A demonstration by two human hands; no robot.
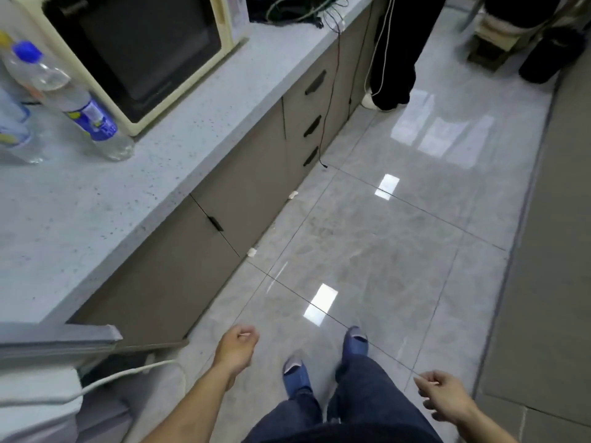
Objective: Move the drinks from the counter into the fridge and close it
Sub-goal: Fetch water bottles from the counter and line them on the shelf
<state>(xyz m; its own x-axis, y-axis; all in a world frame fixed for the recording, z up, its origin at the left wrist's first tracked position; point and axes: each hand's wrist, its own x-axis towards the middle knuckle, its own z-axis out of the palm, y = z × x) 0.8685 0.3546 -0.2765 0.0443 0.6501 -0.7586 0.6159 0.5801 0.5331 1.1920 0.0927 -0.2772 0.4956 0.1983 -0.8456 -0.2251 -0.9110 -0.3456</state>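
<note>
On the speckled grey stone bench at our left, beside the cream microwave oven, at least two drinks wait: a clear plastic water bottle with a blue cap and blue label standing nearest the oven, and another clear bottle partly cut off at the frame edge. Our left hand hangs over the glossy grey tiled floor with its fingers loosely curled, holding nothing; our right hand is the same, loosely curled and empty. We cannot see the fridge for certain, so whether any drinks are already inside is unknown. We judge the carrying unfinished, with these bottles and the door closing left
</note>
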